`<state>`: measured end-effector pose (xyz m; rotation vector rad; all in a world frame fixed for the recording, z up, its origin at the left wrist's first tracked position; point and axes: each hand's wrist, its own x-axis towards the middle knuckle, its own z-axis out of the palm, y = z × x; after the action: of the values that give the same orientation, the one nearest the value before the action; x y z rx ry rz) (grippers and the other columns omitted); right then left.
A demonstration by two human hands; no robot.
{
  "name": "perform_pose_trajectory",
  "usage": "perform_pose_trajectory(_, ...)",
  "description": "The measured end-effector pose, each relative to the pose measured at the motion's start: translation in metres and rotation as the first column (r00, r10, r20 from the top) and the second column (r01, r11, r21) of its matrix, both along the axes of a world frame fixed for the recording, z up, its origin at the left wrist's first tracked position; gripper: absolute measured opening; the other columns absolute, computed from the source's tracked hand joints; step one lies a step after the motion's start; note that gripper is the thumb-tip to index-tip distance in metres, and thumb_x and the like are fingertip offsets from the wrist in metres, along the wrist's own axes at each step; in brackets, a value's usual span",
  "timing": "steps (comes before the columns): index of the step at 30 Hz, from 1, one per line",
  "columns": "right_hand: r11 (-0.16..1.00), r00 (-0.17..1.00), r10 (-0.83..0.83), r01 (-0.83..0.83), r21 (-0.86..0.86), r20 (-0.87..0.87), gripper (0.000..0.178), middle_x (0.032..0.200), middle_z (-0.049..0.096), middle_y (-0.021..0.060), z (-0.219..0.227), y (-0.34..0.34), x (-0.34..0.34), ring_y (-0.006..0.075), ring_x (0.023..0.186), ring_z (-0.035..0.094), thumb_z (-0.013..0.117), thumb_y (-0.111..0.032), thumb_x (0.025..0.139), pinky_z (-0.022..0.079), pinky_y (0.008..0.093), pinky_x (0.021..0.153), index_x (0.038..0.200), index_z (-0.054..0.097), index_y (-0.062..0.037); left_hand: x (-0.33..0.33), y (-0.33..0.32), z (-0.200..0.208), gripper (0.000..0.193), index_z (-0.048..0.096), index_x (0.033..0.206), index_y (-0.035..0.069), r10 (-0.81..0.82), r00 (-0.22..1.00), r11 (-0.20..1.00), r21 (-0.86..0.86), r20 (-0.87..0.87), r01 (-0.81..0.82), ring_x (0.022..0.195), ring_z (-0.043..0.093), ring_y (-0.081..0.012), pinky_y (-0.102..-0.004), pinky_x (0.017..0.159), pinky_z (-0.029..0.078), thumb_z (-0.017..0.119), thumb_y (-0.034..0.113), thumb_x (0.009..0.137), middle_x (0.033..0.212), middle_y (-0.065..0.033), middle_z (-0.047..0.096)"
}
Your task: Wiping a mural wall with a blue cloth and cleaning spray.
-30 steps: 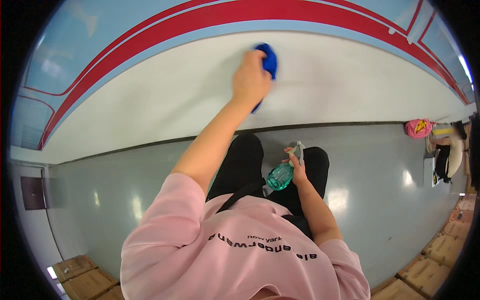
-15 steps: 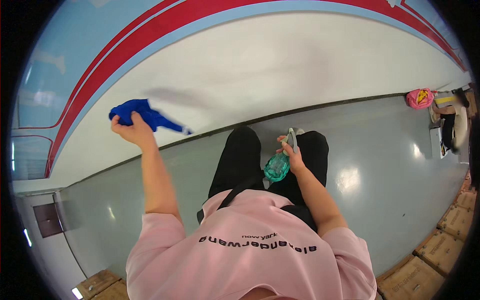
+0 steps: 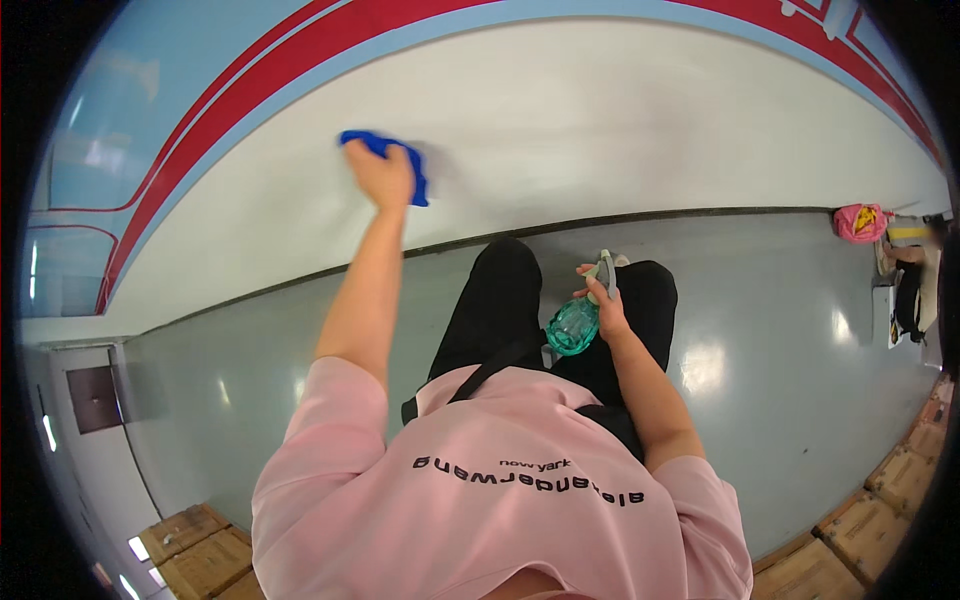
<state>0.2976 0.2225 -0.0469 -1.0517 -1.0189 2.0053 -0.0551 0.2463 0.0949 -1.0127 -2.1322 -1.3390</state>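
Observation:
My left hand (image 3: pixel 383 178) is closed on a blue cloth (image 3: pixel 414 172) and presses it to the white lower part of the wall (image 3: pixel 600 110). The hand is slightly smeared by motion, and part of the cloth is hidden under it. Over my right thigh, my right hand (image 3: pixel 608 305) grips the neck of a spray bottle (image 3: pixel 573 327). The bottle is clear green with a grey and white trigger head (image 3: pixel 606 270), and its body tilts down toward my lap.
Red and light blue bands (image 3: pixel 330 45) cross the wall higher up. A dark strip (image 3: pixel 640 215) runs where wall meets grey floor (image 3: pixel 760 300). At the far right are a pink bag (image 3: pixel 860 222) and another person (image 3: pixel 915 275). Brown boxes (image 3: pixel 870 520) line the rear; a door stands left.
My left hand has moved right and up along the wall with the blue cloth, which hung loose before and is now bunched under the hand. My right hand keeps hold of the spray bottle.

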Motion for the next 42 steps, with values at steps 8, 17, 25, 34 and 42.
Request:
perform_pose_trajectory(8, 1.0, 1.0, -0.016, 0.016, -0.007, 0.02, 0.04, 0.108, 0.053, 0.0085, 0.008, -0.003, 0.003, 0.0191, 0.092, 0.052, 0.058, -0.029, 0.08, 0.045, 0.0333, 0.076, 0.11, 0.05, -0.0034, 0.045, 0.001, -0.073, 0.027, 0.048, 0.096, 0.004, -0.157, 0.973, 0.889, -0.404, 0.172, 0.214, 0.089, 0.053, -0.0352, -0.04, 0.074, 0.044, 0.054, 0.006, 0.07, 0.097, -0.0175, 0.054)
perform_pose_trajectory(17, 1.0, 0.999, 0.01, -0.01, 0.008, 0.04, 0.039, 0.108, 0.053, 0.0072, 0.007, -0.002, 0.005, 0.0193, 0.092, 0.052, 0.057, -0.029, 0.08, 0.045, 0.0349, 0.076, 0.109, 0.05, -0.004, 0.03, 0.006, -0.037, 0.023, 0.053, 0.094, -0.002, -0.169, 0.812, 0.981, 0.173, 0.559, 0.084, 0.08, 0.054, -0.0151, -0.0289, 0.072, 0.043, 0.061, 0.009, 0.075, 0.089, -0.0089, 0.059)
perform_pose_trajectory(25, 1.0, 1.0, -0.014, 0.013, 0.005, 0.02, 0.038, 0.107, 0.052, 0.0065, 0.004, -0.004, 0.002, 0.0185, 0.083, 0.053, 0.058, -0.029, 0.08, 0.044, 0.0328, 0.074, 0.109, 0.051, -0.0042, 0.025, 0.016, -0.05, 0.019, 0.059, 0.084, -0.001, -0.025, 0.915, 1.0, 0.005, 0.403, 0.026, 0.066, 0.059, -0.0233, -0.0326, 0.063, 0.045, 0.065, 0.01, 0.069, 0.072, -0.015, 0.061)
perform_pose_trajectory(34, 1.0, 0.999, -0.029, 0.028, 0.009, 0.034, 0.04, 0.107, 0.053, 0.0061, 0.006, -0.008, 0.004, 0.0191, 0.08, 0.053, 0.057, -0.03, 0.08, 0.043, 0.0323, 0.073, 0.11, 0.05, -0.0048, 0.021, 0.009, -0.04, 0.029, 0.061, 0.089, -0.004, -0.065, 0.872, 0.995, 0.097, 0.485, 0.02, 0.079, 0.061, -0.0281, -0.0344, 0.073, 0.046, 0.067, 0.019, 0.071, 0.085, -0.0182, 0.063)
perform_pose_trajectory(42, 1.0, 0.999, -0.007, 0.006, 0.023, 0.037, 0.042, 0.108, 0.053, 0.0064, 0.006, -0.008, 0.002, 0.0196, 0.082, 0.054, 0.058, -0.032, 0.08, 0.044, 0.0334, 0.073, 0.11, 0.05, -0.0042, 0.009, 0.012, -0.03, 0.033, 0.063, 0.088, -0.002, 0.06, 0.957, 0.967, -0.253, 0.285, 0.015, 0.08, 0.06, -0.0349, -0.0386, 0.073, 0.046, 0.067, 0.025, 0.069, 0.083, -0.0211, 0.063)
